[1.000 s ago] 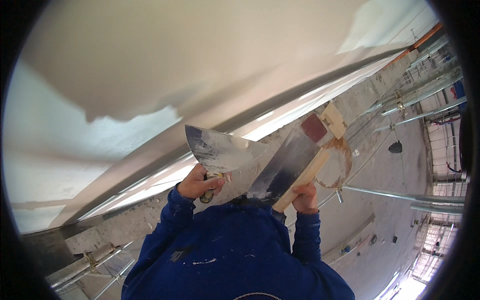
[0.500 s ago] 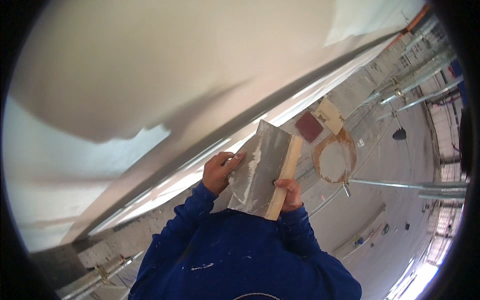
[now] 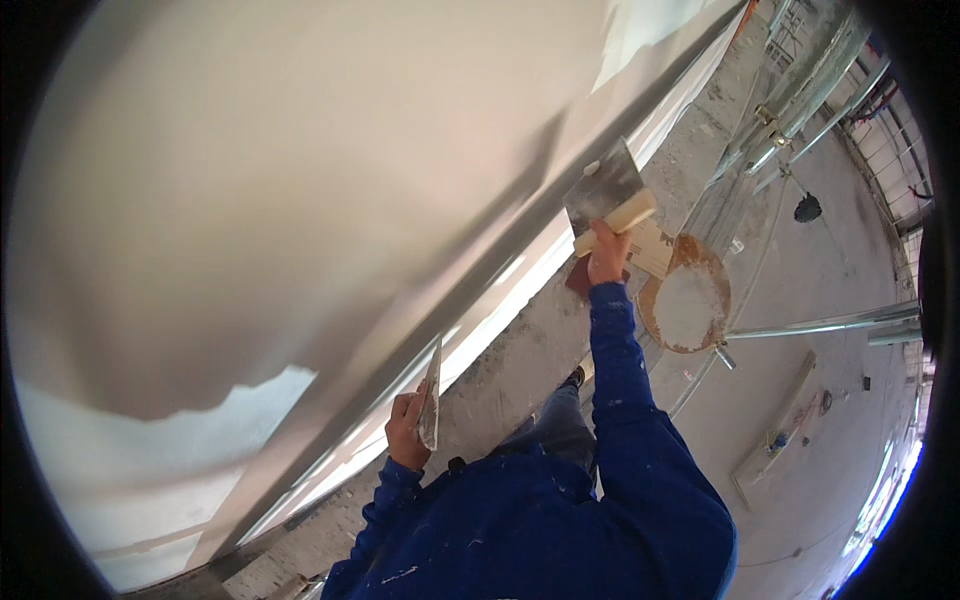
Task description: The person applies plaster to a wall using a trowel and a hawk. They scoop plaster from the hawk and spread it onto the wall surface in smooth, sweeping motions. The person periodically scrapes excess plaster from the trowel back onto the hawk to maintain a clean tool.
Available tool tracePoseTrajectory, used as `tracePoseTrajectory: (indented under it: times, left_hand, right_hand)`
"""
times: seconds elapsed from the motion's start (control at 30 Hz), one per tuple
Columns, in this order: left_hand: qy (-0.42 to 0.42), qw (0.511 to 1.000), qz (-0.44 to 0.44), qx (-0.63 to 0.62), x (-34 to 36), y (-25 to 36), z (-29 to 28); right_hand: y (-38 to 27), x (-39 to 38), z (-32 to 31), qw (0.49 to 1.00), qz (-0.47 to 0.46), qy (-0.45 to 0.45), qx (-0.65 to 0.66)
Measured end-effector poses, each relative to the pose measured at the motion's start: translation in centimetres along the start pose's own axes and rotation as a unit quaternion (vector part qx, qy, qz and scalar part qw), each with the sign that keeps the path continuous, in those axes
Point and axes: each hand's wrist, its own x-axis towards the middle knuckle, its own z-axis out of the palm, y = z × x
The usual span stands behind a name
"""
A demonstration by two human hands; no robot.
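Note:
Out ahead on the right, my right hand (image 3: 607,258) grips the pale wooden handle of a wide metal putty knife (image 3: 604,184). Its blade is up near the lower part of the wall, with a whitish smear on it; whether it touches the wall I cannot tell. Lower and to the left, my left hand (image 3: 406,432) is closed on a metal blade (image 3: 431,397), seen almost edge-on, with pale residue on its face. Any handle on that blade is hidden. The pale wall (image 3: 330,200) fills the left, with a smoother whitish patch (image 3: 230,420) low down.
Beyond my right hand lie a dark red pad (image 3: 579,279), a piece of cardboard (image 3: 652,250) and a round, brown-edged board (image 3: 655,310) with a pale middle. Metal scaffold tubes (image 3: 820,325) cross at the right. A dark clump (image 3: 807,208) is farther right.
My two hands have moved apart from where the blades overlapped. The right has carried its putty knife forward toward the wall; the left has dropped slightly, its blade turned edge-on.

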Motion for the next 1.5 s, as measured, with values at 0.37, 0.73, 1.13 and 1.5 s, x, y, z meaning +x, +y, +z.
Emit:
tracePoseTrajectory:
  times: [0.37, 0.73, 1.13, 1.5]
  left_hand:
    - [-0.016, 0.997, -0.070, -0.007, 1.0, 0.6, -0.1]
    - [-0.004, 0.998, -0.054, -0.033, -0.5, -0.5, -0.3]
    - [0.055, 0.994, -0.077, -0.053, -3.2, -1.6, -2.1]
    - [0.094, 0.983, -0.113, -0.107, -6.8, -3.6, -4.1]
  right_hand:
    - [6.4, 6.4, 3.7, 0.951, -0.059, 0.046, -0.298]
    - [8.7, 9.2, 3.8, 0.952, -0.059, -0.092, -0.287]
    - [10.6, -5.4, 4.9, 0.951, -0.077, -0.159, -0.254]
    - [8.1, -24.8, 7.5, 0.937, -0.067, -0.209, -0.271]
